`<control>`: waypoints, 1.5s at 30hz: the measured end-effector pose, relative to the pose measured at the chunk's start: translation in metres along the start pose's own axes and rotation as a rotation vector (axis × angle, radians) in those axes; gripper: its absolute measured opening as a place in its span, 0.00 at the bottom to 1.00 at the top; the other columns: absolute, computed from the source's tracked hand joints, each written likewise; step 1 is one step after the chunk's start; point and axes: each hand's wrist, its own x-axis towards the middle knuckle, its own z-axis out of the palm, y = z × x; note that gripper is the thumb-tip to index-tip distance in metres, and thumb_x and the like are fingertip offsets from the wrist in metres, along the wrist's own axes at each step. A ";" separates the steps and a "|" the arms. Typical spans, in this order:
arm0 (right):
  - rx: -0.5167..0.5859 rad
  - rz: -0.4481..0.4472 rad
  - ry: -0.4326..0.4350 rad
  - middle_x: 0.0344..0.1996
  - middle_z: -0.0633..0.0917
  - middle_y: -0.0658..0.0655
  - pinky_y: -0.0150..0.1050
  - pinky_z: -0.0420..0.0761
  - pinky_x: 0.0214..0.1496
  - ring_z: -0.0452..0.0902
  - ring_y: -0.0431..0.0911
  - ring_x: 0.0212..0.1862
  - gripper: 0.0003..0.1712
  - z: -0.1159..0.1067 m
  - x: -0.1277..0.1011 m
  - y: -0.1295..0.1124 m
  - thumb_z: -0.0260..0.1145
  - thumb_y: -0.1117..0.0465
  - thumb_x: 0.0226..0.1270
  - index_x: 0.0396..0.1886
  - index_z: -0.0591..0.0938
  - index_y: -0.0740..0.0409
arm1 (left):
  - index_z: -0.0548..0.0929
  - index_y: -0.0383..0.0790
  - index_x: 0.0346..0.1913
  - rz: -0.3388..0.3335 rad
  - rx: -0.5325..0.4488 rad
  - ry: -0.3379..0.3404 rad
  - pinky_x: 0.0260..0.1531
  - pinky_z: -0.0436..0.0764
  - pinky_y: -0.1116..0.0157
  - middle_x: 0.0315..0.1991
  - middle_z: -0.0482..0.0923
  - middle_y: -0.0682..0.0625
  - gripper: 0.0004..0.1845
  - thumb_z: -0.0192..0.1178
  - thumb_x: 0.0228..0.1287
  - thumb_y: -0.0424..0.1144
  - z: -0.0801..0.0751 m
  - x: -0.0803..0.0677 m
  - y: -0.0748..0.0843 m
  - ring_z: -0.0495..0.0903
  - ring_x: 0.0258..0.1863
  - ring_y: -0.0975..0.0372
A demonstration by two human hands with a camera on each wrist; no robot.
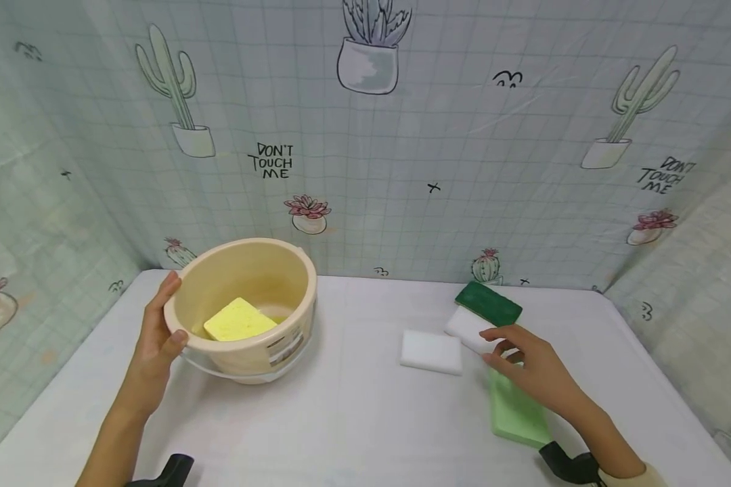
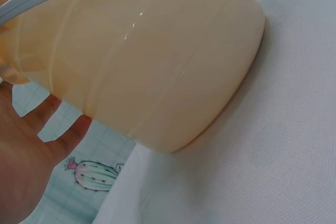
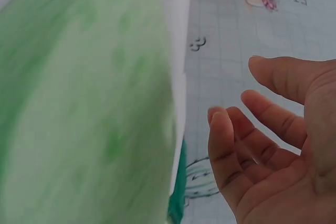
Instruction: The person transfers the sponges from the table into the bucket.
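A cream plastic bucket (image 1: 292, 304) stands at the left of the white table, its pale handle hanging round the front. Inside it lies a yellow sponge (image 1: 239, 320). My left hand (image 1: 156, 345) holds the bucket's left side near the rim, thumb in front and fingers further back. In the left wrist view, fingertips touch the bucket wall (image 2: 157, 56). My right hand (image 1: 533, 368) hovers, fingers bent loosely and holding nothing, above a light green sponge (image 1: 518, 412) and a white sponge (image 1: 466, 327). The right wrist view shows the light green sponge (image 3: 94, 98) up close.
Another white sponge (image 1: 431, 352) lies left of the right hand. A dark green scouring pad (image 1: 489, 303) is at the back, against the white sponge. Cactus-print cloth (image 1: 378, 169) hangs behind the table and along both sides. Dark wrist mounts (image 1: 569, 464) show near the front edge.
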 end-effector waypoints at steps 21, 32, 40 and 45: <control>-0.026 -0.043 -0.108 0.57 0.72 0.52 0.34 0.79 0.45 0.69 0.35 0.54 0.36 -0.025 -0.049 0.046 0.64 0.79 0.57 0.65 0.70 0.53 | 0.51 0.43 0.75 0.006 -0.035 0.003 0.61 0.60 0.75 0.76 0.34 0.50 0.34 0.51 0.70 0.34 0.001 0.001 0.002 0.41 0.73 0.56; 0.007 -0.044 -0.220 0.63 0.66 0.55 0.34 0.78 0.41 0.60 0.28 0.59 0.45 -0.024 -0.055 0.053 0.70 0.78 0.47 0.67 0.69 0.52 | 0.50 0.44 0.75 -0.033 -0.005 0.017 0.60 0.62 0.76 0.76 0.34 0.52 0.35 0.52 0.70 0.35 -0.001 0.001 0.000 0.41 0.74 0.56; 0.039 -0.045 -0.217 0.63 0.67 0.53 0.33 0.76 0.36 0.68 0.37 0.46 0.44 -0.015 -0.052 0.050 0.78 0.57 0.48 0.67 0.70 0.51 | 0.50 0.44 0.75 -0.033 -0.002 0.022 0.60 0.62 0.77 0.76 0.34 0.52 0.35 0.53 0.69 0.35 0.000 0.000 -0.001 0.40 0.74 0.56; 0.127 -0.053 -0.256 0.62 0.67 0.54 0.32 0.74 0.29 0.70 0.38 0.34 0.45 -0.011 -0.051 0.043 0.77 0.52 0.48 0.67 0.69 0.53 | 0.50 0.44 0.75 -0.025 -0.022 0.016 0.60 0.62 0.76 0.76 0.34 0.51 0.35 0.52 0.70 0.34 0.000 0.000 -0.002 0.41 0.73 0.56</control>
